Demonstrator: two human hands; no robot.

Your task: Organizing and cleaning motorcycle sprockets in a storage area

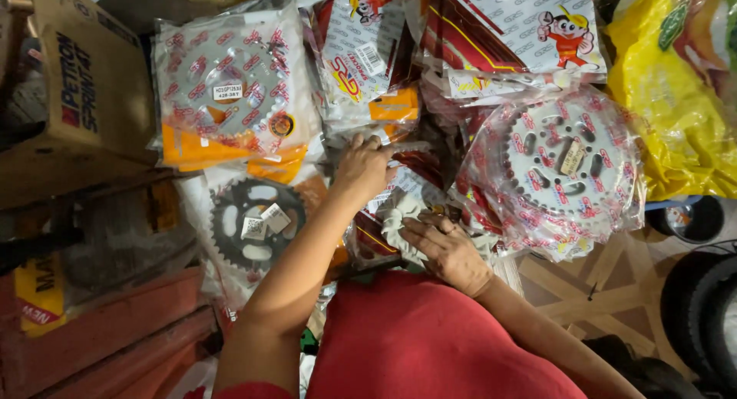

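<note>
Three bagged sprockets can be counted plainly: a silver one (230,84) at upper left in a printed clear bag with an orange card, a dark one (256,224) below it bearing two small white labels, and a large silver one (564,163) at right in a red-printed bag. Between them lies a crowded stack of flat red-and-white packets (461,38), too overlapped to count with any certainty. The left hand (362,165) lies flat and released, fingers spread, pressing on the packets in the middle of the pile, just right of the dark sprocket. The right hand (445,249) rests palm down, fingers loosely curled over a pale, toothed-edged packet (399,222) just beside the large silver sprocket's bag; it seems to touch rather than clench, though the fingertips are partly hidden. One cardboard box (84,84) borders the pile on the left, one yellow plastic bag (668,92) on the right, and a black tyre (702,307) sits at lower right. The only open room is a patch of patterned floor (606,280) below the large sprocket; everywhere else the bags overlap edge on edge.
</note>
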